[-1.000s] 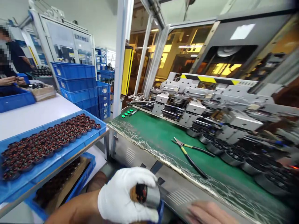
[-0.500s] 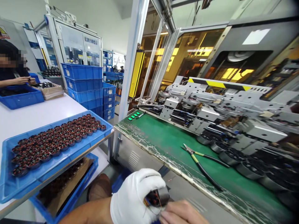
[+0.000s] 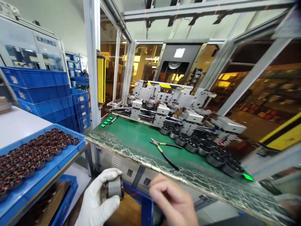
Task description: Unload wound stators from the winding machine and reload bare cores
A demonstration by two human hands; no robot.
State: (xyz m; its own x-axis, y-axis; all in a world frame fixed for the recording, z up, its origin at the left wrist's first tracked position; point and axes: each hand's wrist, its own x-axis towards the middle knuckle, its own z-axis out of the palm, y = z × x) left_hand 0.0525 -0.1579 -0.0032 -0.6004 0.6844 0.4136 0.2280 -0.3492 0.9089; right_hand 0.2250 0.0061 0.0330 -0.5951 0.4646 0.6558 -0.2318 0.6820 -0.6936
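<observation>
My left hand point(image 3: 97, 199), in a white glove, grips a motor stator point(image 3: 114, 188) between thumb and fingers. The stator is a short grey metal cylinder, turned on its side, with dark ends and some copper winding showing at its rim. To its right, apart from it, my bare right hand point(image 3: 172, 199) is raised with fingers curled in and thumb against them. Slight blur and the finger pose hide whatever may be in its grasp. Cutting pliers point(image 3: 163, 150) with black and yellow-green handles lie on the green bench mat point(image 3: 131, 133) beyond both hands.
Grey stators with black tops point(image 3: 191, 144) line the mat's right side before the winding machine point(image 3: 162, 110). At left, a blue tray point(image 3: 77, 146) holds many copper-wound stators. Stacked blue crates point(image 3: 42, 91) stand behind it. Below my hands is a blue bin point(image 3: 147, 208).
My view has swung right. My hands have separated: the right hand has come off the stator, and the left hand has turned it so its grey side faces me.
</observation>
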